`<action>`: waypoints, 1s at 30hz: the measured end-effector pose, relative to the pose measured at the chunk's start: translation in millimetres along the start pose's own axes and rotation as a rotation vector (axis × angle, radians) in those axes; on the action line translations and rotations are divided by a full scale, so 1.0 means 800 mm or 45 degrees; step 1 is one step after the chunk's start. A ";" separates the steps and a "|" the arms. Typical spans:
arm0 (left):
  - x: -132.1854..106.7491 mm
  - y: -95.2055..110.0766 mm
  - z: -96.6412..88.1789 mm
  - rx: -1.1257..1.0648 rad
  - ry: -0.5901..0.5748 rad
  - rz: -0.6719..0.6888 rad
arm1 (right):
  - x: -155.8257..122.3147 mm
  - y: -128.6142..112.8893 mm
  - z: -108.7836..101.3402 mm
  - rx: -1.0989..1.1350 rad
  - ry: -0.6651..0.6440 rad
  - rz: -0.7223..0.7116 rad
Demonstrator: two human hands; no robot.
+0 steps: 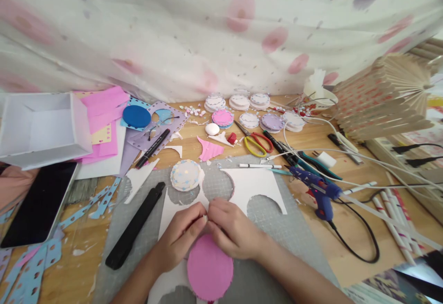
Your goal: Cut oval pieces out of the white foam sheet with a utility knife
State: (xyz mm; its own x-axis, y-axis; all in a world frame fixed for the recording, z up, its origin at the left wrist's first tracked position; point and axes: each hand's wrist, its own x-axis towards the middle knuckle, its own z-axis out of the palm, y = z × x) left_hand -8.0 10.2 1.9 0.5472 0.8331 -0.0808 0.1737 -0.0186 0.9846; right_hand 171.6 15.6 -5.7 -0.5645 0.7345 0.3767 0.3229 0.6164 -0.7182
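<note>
My left hand [183,228] and my right hand [233,228] meet above the cutting mat [304,244], fingertips pinched together. Only a tiny pale bit shows between them; I cannot make out what it is. Just below the fingers, on my side, is a round pink disc [210,267] with a rough edge. Under and around the hands lies a white sheet [256,184] with round cut-outs. A small round white piece with blue and yellow spots [185,175] sits beyond my left hand. To its left lies a black cutter-like tool [134,225].
Scissors [254,140], pliers [320,165] and a blue glue gun [316,191] with trailing cables lie to the right. Several decorated round pieces [249,120] line the back. At left are a white box [38,124], a phone [38,202] and paper scraps [44,258].
</note>
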 end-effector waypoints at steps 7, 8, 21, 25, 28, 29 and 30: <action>0.000 -0.006 -0.002 -0.007 -0.022 0.031 | 0.000 0.000 -0.003 0.134 -0.084 0.028; -0.001 -0.007 -0.002 -0.007 -0.024 0.036 | 0.001 0.000 -0.004 0.150 -0.091 0.030; -0.003 -0.008 -0.002 0.103 -0.025 0.159 | -0.001 -0.003 -0.007 0.306 -0.177 0.148; -0.003 -0.008 0.001 0.170 -0.014 0.199 | -0.002 -0.007 -0.004 0.376 -0.144 0.201; -0.003 -0.008 0.003 0.209 -0.009 0.217 | -0.002 -0.010 0.001 0.405 -0.075 0.246; -0.003 -0.008 0.003 0.218 -0.008 0.222 | -0.002 -0.010 0.003 0.408 -0.051 0.250; -0.003 -0.008 0.004 0.224 -0.008 0.229 | -0.002 -0.010 0.005 0.408 -0.024 0.242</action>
State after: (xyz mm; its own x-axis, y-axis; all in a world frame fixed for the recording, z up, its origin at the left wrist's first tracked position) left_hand -8.1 6.9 -4.7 0.5873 0.8042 0.0914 0.2129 -0.2625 0.9412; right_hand 167.2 8.4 -2.8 -0.5321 0.8202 0.2102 0.1706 0.3470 -0.9222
